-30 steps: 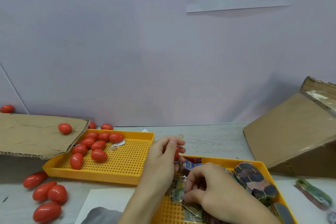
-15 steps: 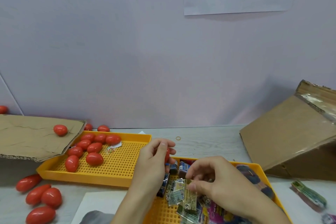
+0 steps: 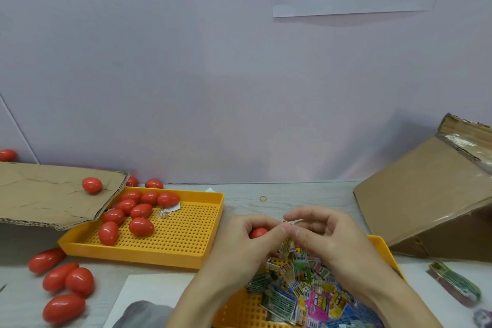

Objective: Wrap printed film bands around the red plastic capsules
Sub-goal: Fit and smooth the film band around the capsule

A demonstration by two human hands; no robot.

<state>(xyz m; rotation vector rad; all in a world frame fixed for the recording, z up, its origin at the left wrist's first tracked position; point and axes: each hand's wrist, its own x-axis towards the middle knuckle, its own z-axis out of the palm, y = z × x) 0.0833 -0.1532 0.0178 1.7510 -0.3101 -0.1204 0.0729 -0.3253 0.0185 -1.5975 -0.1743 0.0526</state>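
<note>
I see both hands meeting over the near middle of the tabletop (image 3: 292,194), above the far edge of a yellow perforated tray (image 3: 383,247) heaped with glossy printed film bands (image 3: 314,298). My left hand (image 3: 247,242) is curled closed around 1 red capsule (image 3: 257,232), of which only a smooth rounded sliver shows between thumb and fingers. My right hand (image 3: 327,237) pinches the top of 1 film band (image 3: 285,245) with its fingertips together; the band hangs just beside the capsule, and I cannot tell whether the 2 touch.

A second yellow tray (image 3: 186,234) (same grid of small holes) sits toward the left, holding a cluster of egg-shaped red capsules (image 3: 133,216) at its far left corner. A torn sheet of corrugated cardboard (image 3: 40,194) overhangs that corner and hides part of the cluster; 1 capsule rests on top of it. More capsules lie loose on the tabletop by the left edge. A tilted cardboard box (image 3: 426,202) stands at the right edge, and a small rubber band (image 3: 263,198) lies near the far edge. My forearms cover much of the near tray, and the print on the bands is too small to read.
</note>
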